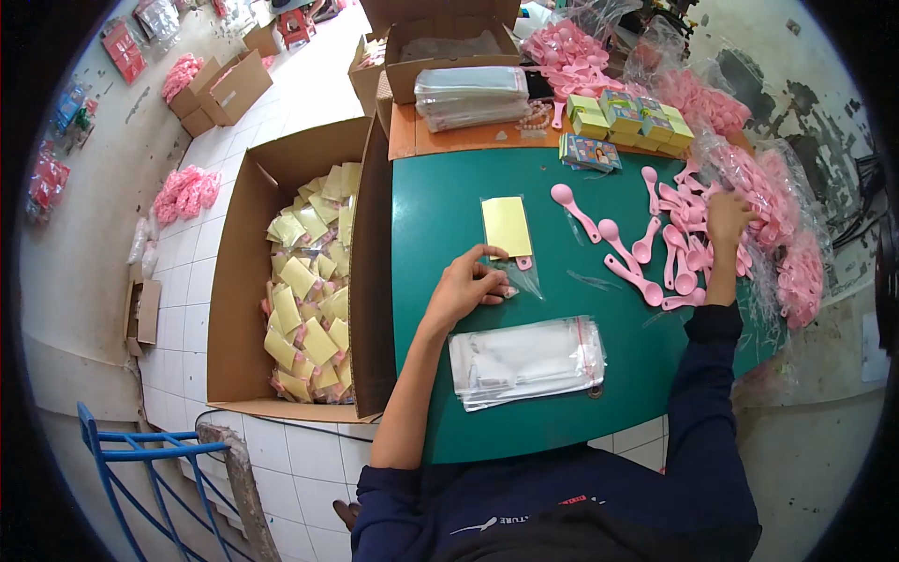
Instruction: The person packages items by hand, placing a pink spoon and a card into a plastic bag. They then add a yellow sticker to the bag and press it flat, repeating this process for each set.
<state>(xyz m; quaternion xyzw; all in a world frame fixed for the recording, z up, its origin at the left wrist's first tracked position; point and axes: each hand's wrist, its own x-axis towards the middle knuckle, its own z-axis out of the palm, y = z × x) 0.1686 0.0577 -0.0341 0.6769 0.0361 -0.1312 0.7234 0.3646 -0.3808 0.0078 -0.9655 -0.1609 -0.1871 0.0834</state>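
My left hand point(476, 283) is closed on the lower end of a clear plastic bag, which lies on the green table point(421, 412). Inside the bag are a yellow card point(507, 228) and a bit of a pink item at its bottom edge. At the right, my right hand point(729, 220) reaches over a pile of pink spoons point(676, 267); its fingertips are too small to read. Several loose pink spoons point(573, 211) lie between the two hands. A stack of clear plastic bags point(527, 363) rests near the table's front edge.
Left of the table, a large cardboard box point(234, 309) holds many yellow-card packets point(318, 342). Along the back are another bag stack point(471, 94), small yellow boxes point(623, 112) and a booklet stack point(590, 153). Bagged pink items point(768, 201) line the right edge.
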